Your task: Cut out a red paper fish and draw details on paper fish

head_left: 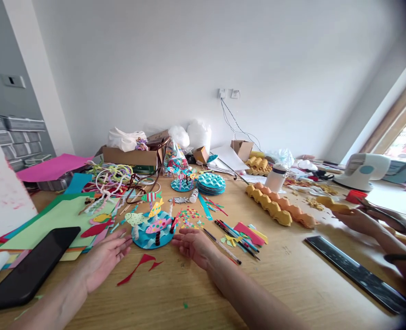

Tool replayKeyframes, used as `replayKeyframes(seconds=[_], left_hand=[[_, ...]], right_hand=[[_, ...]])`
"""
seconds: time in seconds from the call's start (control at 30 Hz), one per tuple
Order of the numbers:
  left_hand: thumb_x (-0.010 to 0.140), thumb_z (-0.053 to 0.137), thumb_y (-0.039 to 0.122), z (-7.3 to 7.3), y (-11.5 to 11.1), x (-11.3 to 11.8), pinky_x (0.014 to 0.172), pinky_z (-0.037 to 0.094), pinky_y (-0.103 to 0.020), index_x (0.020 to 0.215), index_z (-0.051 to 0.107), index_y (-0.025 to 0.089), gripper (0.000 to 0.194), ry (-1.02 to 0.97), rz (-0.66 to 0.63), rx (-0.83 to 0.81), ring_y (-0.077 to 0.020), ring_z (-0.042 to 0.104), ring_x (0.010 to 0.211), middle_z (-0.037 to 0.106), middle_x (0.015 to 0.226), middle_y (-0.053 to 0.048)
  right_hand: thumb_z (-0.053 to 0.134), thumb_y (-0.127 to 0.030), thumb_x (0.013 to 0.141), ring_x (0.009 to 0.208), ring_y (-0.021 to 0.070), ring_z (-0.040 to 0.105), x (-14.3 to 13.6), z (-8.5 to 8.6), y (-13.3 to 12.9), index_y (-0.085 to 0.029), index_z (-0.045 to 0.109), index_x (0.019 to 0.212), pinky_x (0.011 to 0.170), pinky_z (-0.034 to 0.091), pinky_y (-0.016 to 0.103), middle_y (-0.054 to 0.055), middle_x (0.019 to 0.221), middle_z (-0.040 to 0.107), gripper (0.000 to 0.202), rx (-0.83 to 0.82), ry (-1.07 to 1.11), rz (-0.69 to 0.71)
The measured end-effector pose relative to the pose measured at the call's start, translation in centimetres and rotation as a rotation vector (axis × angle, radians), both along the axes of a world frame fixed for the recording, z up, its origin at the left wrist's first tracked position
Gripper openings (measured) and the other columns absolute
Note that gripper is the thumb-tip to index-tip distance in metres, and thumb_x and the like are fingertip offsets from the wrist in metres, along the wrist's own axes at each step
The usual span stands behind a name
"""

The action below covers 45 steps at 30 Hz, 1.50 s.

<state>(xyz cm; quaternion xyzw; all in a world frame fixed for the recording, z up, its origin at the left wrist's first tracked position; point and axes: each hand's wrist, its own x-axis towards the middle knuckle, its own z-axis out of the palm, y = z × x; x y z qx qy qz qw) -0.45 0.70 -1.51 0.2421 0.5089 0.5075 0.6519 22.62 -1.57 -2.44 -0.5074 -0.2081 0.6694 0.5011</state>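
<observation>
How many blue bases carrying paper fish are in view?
2: the near base between the left hand and right hand, and the far base further back, just left of the stacked blue discs. Others may be hidden.

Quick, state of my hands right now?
Left hand: open, at the blue fish model's left edge.
Right hand: open, at its right edge; contact unclear.

Wood tbl (278, 279) carries blk phone (33, 269), pens (237, 235) & fish disc (156, 227).
</observation>
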Motion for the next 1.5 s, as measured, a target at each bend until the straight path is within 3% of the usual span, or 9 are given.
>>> replayKeyframes(seconds=[0.3,0.57,0.87,1.07,1.17,1.3,1.4,1.5], left_hand=[[0.083,0.046,-0.009,-0.3,1.1,-0.6,0.064,0.06,-0.026,0.119,0.055,0.008,0.04,0.0,-0.007,0.023,-0.0173,0.072,0.07,0.072,0.082,-0.01],[0.081,0.05,-0.006,-0.5,2.6,0.1,0.068,0.058,-0.027,0.125,0.051,0.011,0.047,-0.021,-0.013,0.028,-0.0169,0.071,0.073,0.071,0.09,-0.011],[0.079,0.056,-0.002,-0.9,3.4,0.9,0.068,0.054,-0.025,0.112,0.061,0.016,0.038,-0.038,-0.07,0.046,-0.0169,0.069,0.083,0.071,0.098,-0.01],[0.076,0.058,-0.002,-1.4,4.3,1.3,0.076,0.052,-0.026,0.117,0.059,0.018,0.046,-0.02,-0.117,0.087,-0.0166,0.068,0.09,0.071,0.101,-0.01],[0.075,0.06,0.001,-0.9,4.7,0.2,0.083,0.052,-0.03,0.118,0.058,0.017,0.046,0.033,-0.145,0.128,-0.0185,0.066,0.095,0.068,0.106,-0.012],[0.074,0.065,0.011,1.5,4.6,-3.5,0.082,0.052,-0.028,0.107,0.064,0.018,0.034,0.183,-0.217,0.252,-0.0194,0.065,0.097,0.067,0.111,-0.01],[0.072,0.067,0.021,2.8,4.6,-6.3,0.07,0.05,-0.026,0.096,0.067,0.017,0.024,0.392,-0.314,0.332,-0.0175,0.065,0.08,0.07,0.09,-0.006],[0.066,0.068,0.023,2.2,4.8,-7.2,0.054,0.04,-0.024,0.073,0.066,0.019,0.008,0.668,-0.413,0.377,-0.016,0.055,0.056,0.059,0.059,0.002]], right_hand=[[0.051,0.003,0.08,0.053,0.0128,0.067,0.7,0.3,1.9,-0.013,0.05,0.089,0.044,0.042,0.016,0.004,0.064,0.068,0.018,-0.039,-0.081,0.063],[0.057,0.001,0.076,0.055,0.0145,0.068,0.5,0.3,3.4,-0.014,0.051,0.085,0.043,0.042,0.017,0.006,0.067,0.07,0.018,-0.03,-0.143,0.096],[0.062,0.0,0.074,0.054,0.013,0.067,1.0,0.5,4.6,-0.014,0.051,0.083,0.044,0.041,0.016,0.004,0.066,0.068,0.02,-0.008,-0.207,0.075],[0.056,0.0,0.078,0.056,0.0122,0.068,0.3,1.0,5.0,-0.014,0.051,0.088,0.045,0.041,0.017,0.004,0.069,0.068,0.018,0.001,-0.252,0.064],[0.058,-0.002,0.075,0.06,0.0123,0.068,0.4,1.1,4.8,-0.014,0.052,0.088,0.048,0.04,0.017,0.005,0.075,0.069,0.019,0.021,-0.276,0.061],[0.063,-0.005,0.068,0.069,0.012,0.068,1.4,1.3,3.3,-0.014,0.059,0.091,0.055,0.041,0.02,0.006,0.089,0.07,0.025,0.073,-0.327,0.068],[0.06,-0.009,0.066,0.072,0.0117,0.065,1.8,1.4,1.9,-0.015,0.064,0.086,0.06,0.041,0.022,0.004,0.089,0.071,0.021,0.155,-0.434,0.139],[0.049,-0.009,0.065,0.068,0.0115,0.063,0.9,1.4,1.0,-0.016,0.062,0.077,0.058,0.039,0.021,0.001,0.081,0.07,0.02,0.226,-0.622,0.282]])
